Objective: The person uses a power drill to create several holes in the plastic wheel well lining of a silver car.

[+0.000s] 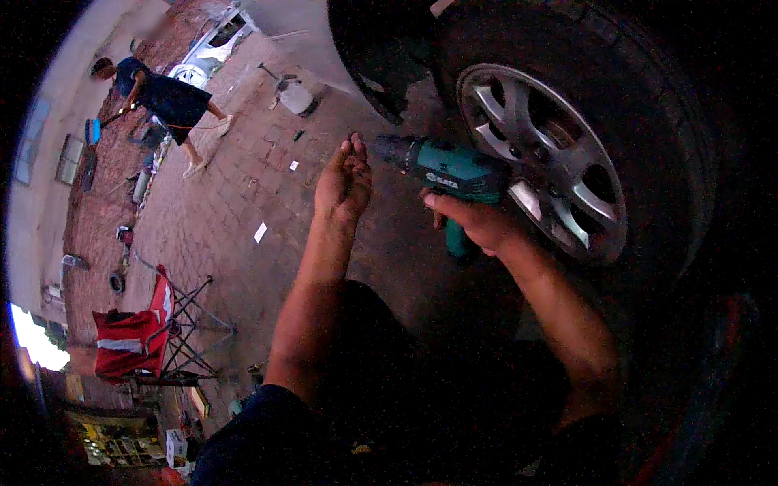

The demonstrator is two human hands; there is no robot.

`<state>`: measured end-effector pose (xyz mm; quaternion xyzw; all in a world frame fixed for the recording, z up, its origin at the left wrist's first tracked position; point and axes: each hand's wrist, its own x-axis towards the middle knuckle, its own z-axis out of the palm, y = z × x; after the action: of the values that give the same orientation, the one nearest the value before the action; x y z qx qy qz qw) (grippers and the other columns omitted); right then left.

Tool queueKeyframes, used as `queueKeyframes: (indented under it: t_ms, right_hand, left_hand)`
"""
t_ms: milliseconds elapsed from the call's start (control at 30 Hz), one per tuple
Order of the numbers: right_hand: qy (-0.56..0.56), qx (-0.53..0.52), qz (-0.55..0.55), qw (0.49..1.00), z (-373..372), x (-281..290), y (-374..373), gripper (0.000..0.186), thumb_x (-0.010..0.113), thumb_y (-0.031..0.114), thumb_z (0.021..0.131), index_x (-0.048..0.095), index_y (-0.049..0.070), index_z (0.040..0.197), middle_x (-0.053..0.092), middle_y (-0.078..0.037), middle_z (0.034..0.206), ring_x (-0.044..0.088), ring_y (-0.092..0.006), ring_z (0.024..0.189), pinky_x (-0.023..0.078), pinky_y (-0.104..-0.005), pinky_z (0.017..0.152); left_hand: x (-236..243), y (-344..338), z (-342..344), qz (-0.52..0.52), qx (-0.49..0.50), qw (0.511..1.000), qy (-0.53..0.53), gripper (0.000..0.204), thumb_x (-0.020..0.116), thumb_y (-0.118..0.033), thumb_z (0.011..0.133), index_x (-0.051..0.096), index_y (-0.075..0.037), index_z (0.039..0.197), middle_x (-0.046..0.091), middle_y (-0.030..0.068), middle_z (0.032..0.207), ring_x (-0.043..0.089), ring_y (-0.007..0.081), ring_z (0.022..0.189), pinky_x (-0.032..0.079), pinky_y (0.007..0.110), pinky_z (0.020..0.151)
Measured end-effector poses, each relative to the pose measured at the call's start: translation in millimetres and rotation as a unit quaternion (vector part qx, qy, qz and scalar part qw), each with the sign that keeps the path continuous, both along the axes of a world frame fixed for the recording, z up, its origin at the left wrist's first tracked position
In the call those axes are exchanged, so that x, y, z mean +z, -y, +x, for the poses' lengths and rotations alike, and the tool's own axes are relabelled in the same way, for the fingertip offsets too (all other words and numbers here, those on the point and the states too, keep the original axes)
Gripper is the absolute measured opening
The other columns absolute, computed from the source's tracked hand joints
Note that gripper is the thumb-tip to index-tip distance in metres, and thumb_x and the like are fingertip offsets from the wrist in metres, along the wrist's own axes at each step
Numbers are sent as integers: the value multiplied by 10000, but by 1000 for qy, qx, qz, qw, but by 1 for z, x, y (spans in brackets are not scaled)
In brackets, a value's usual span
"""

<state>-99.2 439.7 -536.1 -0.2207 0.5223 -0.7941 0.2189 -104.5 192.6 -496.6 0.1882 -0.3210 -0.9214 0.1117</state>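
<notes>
My right hand is wrapped round the grip of a teal and black cordless drill. The drill lies level, its chuck pointing left toward my other hand. My left hand is raised in front of the chuck, palm up, with its fingers curled and the tips together. Whatever those fingertips hold is too small and dim to make out. Close behind the drill, on the right, stands a car wheel with a silver spoked rim and a dark tyre.
A light-coloured car body panel hangs over the brick paving. A red folding chair stands at the left. Farther off, a person in dark clothes holds a long-handled tool. A pale jug and scraps of white paper lie on the ground.
</notes>
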Motion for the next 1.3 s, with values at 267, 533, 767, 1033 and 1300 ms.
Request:
queueKeyframes:
  t_ms: [267,533,767,1033,1300]
  right_hand:
    - [36,0,15,999,-1,-11,1,213,715,175,886,683,33,1042,680,-30,893,633,-131,711,521,-302,673]
    - [42,-31,5,999,-3,-11,-5,199,710,157,887,681,30,1037,693,-52,908,646,-140,712,526,-300,657]
    - [32,-20,-28,999,-3,-7,-1,217,718,159,881,677,31,1052,695,-47,921,644,-132,701,529,-300,651]
    - [34,-27,-33,999,-5,-13,0,218,722,146,881,676,32,1061,691,-39,916,637,-124,706,529,-298,652]
    - [-210,-118,95,966,-7,-22,-5,249,740,180,883,683,42,1083,689,-18,905,639,-109,747,532,-296,680]
  left_hand:
    - [-3,-9,1,-8,-27,1000,13,291,535,-135,1038,544,13,1288,654,31,948,536,103,655,497,234,560]
    - [0,-21,0,-74,-110,991,8,294,529,-251,1056,595,-11,1213,588,-25,839,496,56,637,385,205,538]
    - [-9,-8,-3,-91,-119,988,-21,289,556,-256,1043,603,-23,1207,556,-70,731,490,43,634,336,211,524]
    - [2,-15,-1,-134,-91,987,14,359,591,-292,1020,591,0,1231,508,-77,711,501,66,680,330,218,562]
    - [-8,-12,-3,-165,-78,982,39,316,623,-278,995,674,-1,1139,627,-52,785,550,59,708,328,207,535]
